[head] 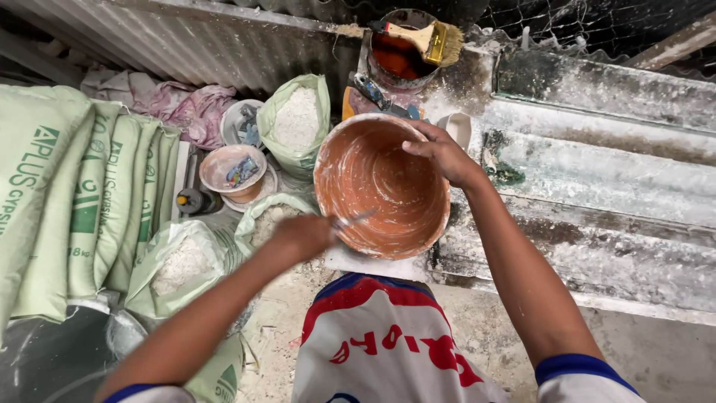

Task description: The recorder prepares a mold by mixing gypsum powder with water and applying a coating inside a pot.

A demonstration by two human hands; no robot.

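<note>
Left fingers [302, 237] clamp scraper [352, 220] inside orange bowl [373, 186]; right fingers [440, 153] grip rim.

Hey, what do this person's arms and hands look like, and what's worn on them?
Both arms are bare from the sleeve ends down. The left hand and right hand wear no gloves, rings or watch that I can see. Short white sleeves with blue edging show at the bottom, part of a white shirt with red and blue markings.
</note>
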